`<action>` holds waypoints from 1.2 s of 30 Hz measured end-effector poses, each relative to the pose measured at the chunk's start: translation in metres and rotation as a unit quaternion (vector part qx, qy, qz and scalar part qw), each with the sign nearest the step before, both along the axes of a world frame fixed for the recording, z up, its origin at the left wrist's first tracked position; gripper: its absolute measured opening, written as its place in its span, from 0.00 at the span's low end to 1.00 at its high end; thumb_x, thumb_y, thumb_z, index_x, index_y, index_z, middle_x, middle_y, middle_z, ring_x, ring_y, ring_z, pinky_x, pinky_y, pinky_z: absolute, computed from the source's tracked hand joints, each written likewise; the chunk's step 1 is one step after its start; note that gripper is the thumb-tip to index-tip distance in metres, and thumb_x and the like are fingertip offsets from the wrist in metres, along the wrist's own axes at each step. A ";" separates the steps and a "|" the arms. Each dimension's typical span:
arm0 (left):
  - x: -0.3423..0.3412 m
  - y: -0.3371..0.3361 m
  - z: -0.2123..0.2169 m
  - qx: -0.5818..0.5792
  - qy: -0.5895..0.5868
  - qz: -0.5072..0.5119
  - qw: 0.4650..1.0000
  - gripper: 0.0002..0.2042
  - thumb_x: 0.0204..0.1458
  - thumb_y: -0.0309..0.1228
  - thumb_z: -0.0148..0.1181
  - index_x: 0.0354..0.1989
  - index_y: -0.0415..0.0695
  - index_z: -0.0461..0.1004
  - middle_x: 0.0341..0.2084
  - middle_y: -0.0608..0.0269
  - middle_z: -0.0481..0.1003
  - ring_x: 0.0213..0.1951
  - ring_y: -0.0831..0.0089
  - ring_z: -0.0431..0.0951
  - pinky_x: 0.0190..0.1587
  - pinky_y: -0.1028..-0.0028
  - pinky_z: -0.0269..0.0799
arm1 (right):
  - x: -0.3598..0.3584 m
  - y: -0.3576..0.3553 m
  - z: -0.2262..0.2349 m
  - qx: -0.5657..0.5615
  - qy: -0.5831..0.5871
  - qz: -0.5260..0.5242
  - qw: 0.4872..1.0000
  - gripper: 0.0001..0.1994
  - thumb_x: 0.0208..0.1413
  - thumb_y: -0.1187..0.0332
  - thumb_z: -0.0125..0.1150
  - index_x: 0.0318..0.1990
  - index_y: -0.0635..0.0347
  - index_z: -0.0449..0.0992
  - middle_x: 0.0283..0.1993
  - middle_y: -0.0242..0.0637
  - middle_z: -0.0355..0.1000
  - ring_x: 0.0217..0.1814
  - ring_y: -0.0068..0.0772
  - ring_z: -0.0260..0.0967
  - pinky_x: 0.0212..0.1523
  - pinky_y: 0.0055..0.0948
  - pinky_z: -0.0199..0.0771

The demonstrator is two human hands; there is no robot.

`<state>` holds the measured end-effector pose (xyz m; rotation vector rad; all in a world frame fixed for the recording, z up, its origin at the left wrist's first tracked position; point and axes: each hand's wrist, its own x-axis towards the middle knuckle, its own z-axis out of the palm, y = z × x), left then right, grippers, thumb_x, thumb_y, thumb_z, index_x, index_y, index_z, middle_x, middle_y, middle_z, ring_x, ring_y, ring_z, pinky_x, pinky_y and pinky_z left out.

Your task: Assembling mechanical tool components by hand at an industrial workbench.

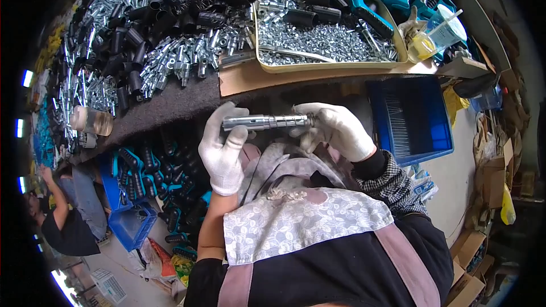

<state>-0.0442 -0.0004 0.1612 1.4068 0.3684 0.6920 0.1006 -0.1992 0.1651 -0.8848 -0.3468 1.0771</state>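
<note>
A shiny metal cylinder assembly (267, 122), stepped and slotted along its length, lies level in front of my apron. My left hand (223, 150), in a white glove, grips its thicker left end between thumb and fingers. At the narrower right end, the thumb and fingers of my gloved right hand (341, 131) are closed around the tip. Part of that end is covered by the fingers, and I cannot make out whether they hold another small piece there.
Metal shafts (176, 59) and black sleeves are heaped on the bench beyond. A tray (335, 68) of small metal parts stands ahead, with a plastic cup (446, 28) at its right. A blue crate (424, 156) is below right. Left of me are teal-black housings (148, 173) and another person (62, 216).
</note>
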 end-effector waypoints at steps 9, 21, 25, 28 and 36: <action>0.019 0.001 0.025 0.504 0.051 -0.199 0.839 0.20 0.42 0.30 0.71 0.47 0.44 0.79 0.34 0.59 0.78 0.33 0.60 0.80 0.34 0.69 0.77 | -0.014 -0.013 -0.029 -0.045 0.145 0.003 0.988 0.19 0.70 0.57 0.49 0.45 0.68 0.75 0.29 0.38 0.76 0.21 0.25 0.71 0.22 0.22 0.73; 0.033 -0.036 -0.008 0.491 0.110 -0.223 0.835 0.12 0.41 0.25 0.71 0.37 0.40 0.81 0.26 0.55 0.79 0.26 0.57 0.79 0.29 0.67 0.74 | 0.108 -0.122 -0.094 -0.252 -0.594 -0.179 0.743 0.12 0.64 0.65 0.58 0.45 0.64 0.80 0.29 0.34 0.76 0.30 0.23 0.74 0.32 0.26 0.76; 0.029 -0.051 -0.016 0.411 0.160 -0.188 0.878 0.12 0.43 0.21 0.68 0.39 0.35 0.80 0.29 0.47 0.79 0.29 0.54 0.81 0.33 0.67 0.75 | 0.189 -0.227 -0.162 -0.566 -0.459 -0.251 0.637 0.13 0.56 0.66 0.59 0.45 0.61 0.82 0.41 0.51 0.80 0.44 0.51 0.78 0.47 0.39 0.77; 0.029 -0.053 -0.026 0.404 0.166 -0.189 0.879 0.13 0.43 0.21 0.68 0.40 0.34 0.80 0.30 0.46 0.79 0.31 0.53 0.81 0.36 0.66 0.76 | 0.202 -0.264 -0.212 -0.638 -0.499 -0.182 0.557 0.13 0.53 0.67 0.59 0.45 0.58 0.82 0.44 0.52 0.79 0.46 0.52 0.78 0.48 0.41 0.76; 0.028 -0.061 -0.033 0.416 0.216 -0.162 0.869 0.14 0.43 0.24 0.69 0.41 0.36 0.81 0.33 0.46 0.80 0.34 0.51 0.82 0.40 0.64 0.77 | 0.206 -0.240 -0.258 -0.577 -0.579 -0.171 0.549 0.14 0.50 0.71 0.56 0.44 0.54 0.82 0.47 0.49 0.77 0.52 0.56 0.73 0.53 0.44 0.74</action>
